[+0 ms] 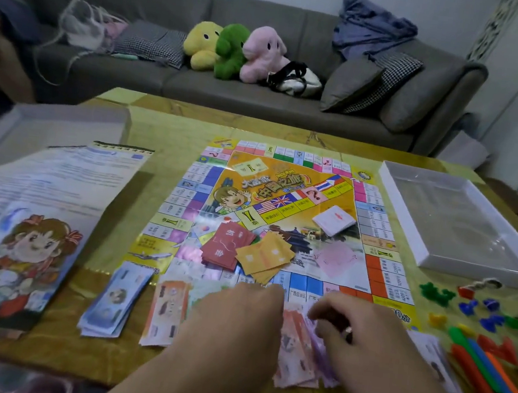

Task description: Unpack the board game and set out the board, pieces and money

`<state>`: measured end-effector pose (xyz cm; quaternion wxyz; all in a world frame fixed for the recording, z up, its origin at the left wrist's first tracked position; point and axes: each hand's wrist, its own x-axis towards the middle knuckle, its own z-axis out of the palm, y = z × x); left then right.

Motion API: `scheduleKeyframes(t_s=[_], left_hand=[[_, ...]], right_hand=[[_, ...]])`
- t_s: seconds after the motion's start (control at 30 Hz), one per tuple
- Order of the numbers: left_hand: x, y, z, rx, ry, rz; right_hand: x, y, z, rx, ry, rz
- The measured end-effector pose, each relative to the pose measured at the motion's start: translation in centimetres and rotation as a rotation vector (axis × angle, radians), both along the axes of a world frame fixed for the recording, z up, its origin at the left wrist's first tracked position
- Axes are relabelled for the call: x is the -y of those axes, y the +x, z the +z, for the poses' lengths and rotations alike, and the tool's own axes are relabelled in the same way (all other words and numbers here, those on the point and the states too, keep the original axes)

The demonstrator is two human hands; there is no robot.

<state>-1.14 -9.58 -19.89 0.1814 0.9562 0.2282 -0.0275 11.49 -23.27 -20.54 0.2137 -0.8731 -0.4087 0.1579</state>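
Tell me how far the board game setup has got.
Done: the board lies unfolded on the table, with red cards, yellow cards and a white deck on it. Blue notes and orange notes sit in piles. In hand: both hands, left hand and right hand, sort pink and purple notes. Left: the plastic pieces lie scattered.

Our hands (293, 332) cover part of the money (298, 346); print on the blurred rule sheet (69, 174) escapes us.
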Motion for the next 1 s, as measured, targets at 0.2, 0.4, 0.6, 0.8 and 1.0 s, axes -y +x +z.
scheduleKeyframes(t_s=[0.2,0.4,0.6,0.8,1.0], left_hand=[[-5.9,-1.1,0.7,0.134,0.062,0.300],[-10.1,-1.9,1.3,0.290,-0.029,0.502],[-11.8,-1.4,1.0,0.313,-0.116,0.533],[-12.8,-1.0,1.2,0.280,-0.203,0.556],[-13.7,-1.5,1.4,0.322,-0.237,0.592]], right_hand=[[-10.8,0.7,0.0,0.082,0.005,0.046],[-19.0,0.2,-1.2,0.167,-0.256,0.104],[-20.1,-0.5,-2.0,0.209,-0.278,0.096],[-20.7,-0.7,-0.8,0.113,-0.275,0.063],[-21.2,-0.9,-1.0,0.068,-0.193,0.085]])
